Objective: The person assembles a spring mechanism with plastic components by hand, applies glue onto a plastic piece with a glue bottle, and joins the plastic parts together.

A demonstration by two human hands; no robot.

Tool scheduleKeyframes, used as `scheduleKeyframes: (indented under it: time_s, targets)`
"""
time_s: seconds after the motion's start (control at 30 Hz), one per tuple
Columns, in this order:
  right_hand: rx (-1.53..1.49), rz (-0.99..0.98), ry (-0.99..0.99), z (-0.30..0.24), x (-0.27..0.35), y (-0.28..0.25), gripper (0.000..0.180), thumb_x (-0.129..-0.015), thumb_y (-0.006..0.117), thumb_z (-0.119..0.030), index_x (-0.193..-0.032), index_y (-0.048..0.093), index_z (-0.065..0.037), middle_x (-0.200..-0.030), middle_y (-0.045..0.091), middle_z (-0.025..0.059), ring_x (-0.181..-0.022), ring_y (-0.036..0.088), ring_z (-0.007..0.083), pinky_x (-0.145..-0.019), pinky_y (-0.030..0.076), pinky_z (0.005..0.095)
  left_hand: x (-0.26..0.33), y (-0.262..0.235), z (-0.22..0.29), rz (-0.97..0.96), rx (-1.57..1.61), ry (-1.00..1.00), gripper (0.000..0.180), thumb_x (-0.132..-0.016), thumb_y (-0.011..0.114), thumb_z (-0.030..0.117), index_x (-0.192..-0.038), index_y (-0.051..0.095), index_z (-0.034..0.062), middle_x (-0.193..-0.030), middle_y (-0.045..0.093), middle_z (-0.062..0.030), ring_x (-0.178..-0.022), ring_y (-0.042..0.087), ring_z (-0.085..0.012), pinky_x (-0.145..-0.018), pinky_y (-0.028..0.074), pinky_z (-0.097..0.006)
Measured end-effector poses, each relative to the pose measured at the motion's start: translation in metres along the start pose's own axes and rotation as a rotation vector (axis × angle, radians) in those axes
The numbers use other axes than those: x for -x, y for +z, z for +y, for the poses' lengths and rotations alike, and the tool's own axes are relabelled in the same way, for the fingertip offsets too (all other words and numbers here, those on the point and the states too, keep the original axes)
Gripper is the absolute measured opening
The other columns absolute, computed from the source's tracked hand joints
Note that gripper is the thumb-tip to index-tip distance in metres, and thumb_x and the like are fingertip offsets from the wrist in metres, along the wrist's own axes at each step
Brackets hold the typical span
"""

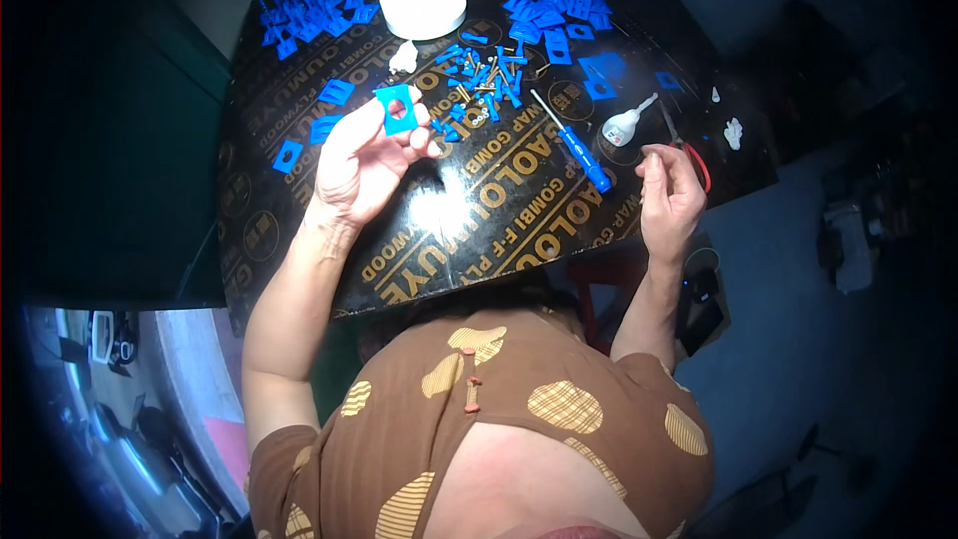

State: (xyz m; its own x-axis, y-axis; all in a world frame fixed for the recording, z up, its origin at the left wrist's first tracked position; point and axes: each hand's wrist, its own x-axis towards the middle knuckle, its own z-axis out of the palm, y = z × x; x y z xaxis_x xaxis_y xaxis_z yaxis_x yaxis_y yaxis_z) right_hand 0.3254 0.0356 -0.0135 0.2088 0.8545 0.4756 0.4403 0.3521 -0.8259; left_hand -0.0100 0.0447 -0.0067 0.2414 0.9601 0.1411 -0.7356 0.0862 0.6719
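Blue plastic plate (402, 125) with a round hole is held up by the left hand (361, 162), well to the left of the screwdriver (581, 152) with the blue handle. Its edges are gripped between the thumb and the fingers, and the remaining fingers of that hand are bent beneath it. The right hand (673, 188) is held to the right of the screwdriver, apart from it, with the thumb and forefinger brought close together; whether something small is pinched there cannot be told.

Red-handled scissors (707, 168) are partly covered by the right hand, on the far side of it from the screwdriver. Between the screwdriver and the scissors, a white bottle (619, 130) with a thin nozzle is seen lying tilted. To the left of the screwdriver's tip, small blue parts and brass-coloured screws (489, 80) are strewn in a loose pile. Beyond the tip, blue plates (559, 10) are heaped. Farther off, beyond and to the left of the screwdriver, a round white stand (423, 8) is placed, with more blue pieces (319, 5) massed past it. All are borne by a dark printed board (559, 230), on which the screwdriver is laid slantwise
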Motion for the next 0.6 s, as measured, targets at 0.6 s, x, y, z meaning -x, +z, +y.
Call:
scheduleKeyframes:
  time_s: [0.6]
  targets:
    - [0.265, -0.051, -0.003, 0.042, -0.023, 0.029, 0.029, -0.088, 0.067, -0.004, -0.115, 0.060, 0.004, -0.092, 0.063, 0.0077, -0.071, 0.057, 0.0110, -0.067, 0.049, 0.0268, 0.003, 0.001, -0.002, -0.061, 0.072, 0.002, 0.047, -0.095, 0.061, 0.028, -0.124, 0.055, -0.0080, -0.105, 0.065, -0.0179, -0.088, 0.063, -0.0253, -0.088, 0.052, -0.046]
